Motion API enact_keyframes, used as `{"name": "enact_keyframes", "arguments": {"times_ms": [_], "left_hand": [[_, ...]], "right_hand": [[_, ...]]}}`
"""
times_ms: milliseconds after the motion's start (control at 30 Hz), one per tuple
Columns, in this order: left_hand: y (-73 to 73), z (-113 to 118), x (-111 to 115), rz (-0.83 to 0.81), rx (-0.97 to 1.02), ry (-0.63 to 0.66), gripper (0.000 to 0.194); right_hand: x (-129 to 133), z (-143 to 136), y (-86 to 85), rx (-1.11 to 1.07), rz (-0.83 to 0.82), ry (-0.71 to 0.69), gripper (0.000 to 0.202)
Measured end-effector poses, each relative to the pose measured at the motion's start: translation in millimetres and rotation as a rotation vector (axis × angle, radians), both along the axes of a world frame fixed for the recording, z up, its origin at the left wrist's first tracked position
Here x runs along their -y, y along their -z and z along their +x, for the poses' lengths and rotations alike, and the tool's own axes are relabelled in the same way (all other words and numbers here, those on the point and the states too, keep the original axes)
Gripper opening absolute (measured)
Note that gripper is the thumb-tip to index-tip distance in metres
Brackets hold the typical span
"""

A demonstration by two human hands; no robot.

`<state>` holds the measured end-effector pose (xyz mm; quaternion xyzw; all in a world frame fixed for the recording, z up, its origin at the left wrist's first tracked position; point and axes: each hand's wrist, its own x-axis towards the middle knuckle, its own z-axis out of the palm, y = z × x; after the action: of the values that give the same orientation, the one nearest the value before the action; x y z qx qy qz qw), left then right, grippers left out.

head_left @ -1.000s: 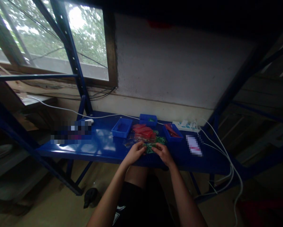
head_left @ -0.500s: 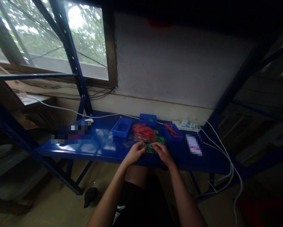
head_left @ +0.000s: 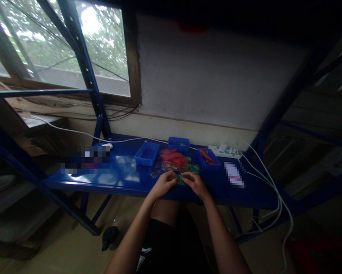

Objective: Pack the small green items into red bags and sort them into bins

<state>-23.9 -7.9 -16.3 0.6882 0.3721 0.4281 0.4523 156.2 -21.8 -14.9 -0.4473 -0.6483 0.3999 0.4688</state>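
Observation:
At the table's front edge, my left hand point(head_left: 164, 184) and my right hand point(head_left: 196, 183) face each other with fingers bent in a pinch. Between them is a green, shiny plastic packet point(head_left: 180, 180), and the fingers of both hands close on its two sides. What lies inside the packet is too small to tell. Just beyond my hands is a pile of red plastic packets point(head_left: 172, 156), with more green packets point(head_left: 193, 168) beside it on the right. Small clear packets point(head_left: 154, 174) lie left of the pile, near my left hand.
Around the pile stand three blue trays: one at left point(head_left: 139, 161), one behind point(head_left: 175, 147) holding something green, one at right point(head_left: 206, 166) holding red packets. A power strip point(head_left: 224, 152) with white cables lies at the back right. Blurred items point(head_left: 87, 160) lie at left.
The fingers of my right hand have shifted slightly on the green packet. My left hand, the pile and the trays stay where they were.

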Motion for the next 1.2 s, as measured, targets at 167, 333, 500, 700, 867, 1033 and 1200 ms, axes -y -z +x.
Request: {"name": "enact_keyframes", "arguments": {"times_ms": [167,333,500,700,867,1033,1200], "left_hand": [[-1.5,0,0,0.012,0.026,0.009,0.015],[-1.4,0,0,-0.004,0.016,0.009,0.014],[-3.3,0,2,-0.004,-0.035,0.008,0.016],[-4.6,0,2,0.025,-0.06,0.016,0.016],[-1.9,-1,0,0.057,-0.075,0.015,0.014],[-0.8,-1,0,0.059,-0.066,0.021,0.014],[-2.7,0,1,0.052,-0.068,0.012,0.016]], "right_hand": [[0,1,-0.5,0.011,-0.016,-0.036,0.021],[1,1,-2.0,0.005,-0.019,-0.053,0.021],[0,2,0.8,-0.003,-0.025,-0.067,0.024],[-2,3,4.8,-0.01,-0.04,-0.078,0.028],[-3,2,5.8,0.016,-0.032,-0.063,0.029],[-3,2,6.7,0.007,-0.031,-0.047,0.029],[-4,3,9.0,-0.002,-0.022,-0.052,0.029]]}}
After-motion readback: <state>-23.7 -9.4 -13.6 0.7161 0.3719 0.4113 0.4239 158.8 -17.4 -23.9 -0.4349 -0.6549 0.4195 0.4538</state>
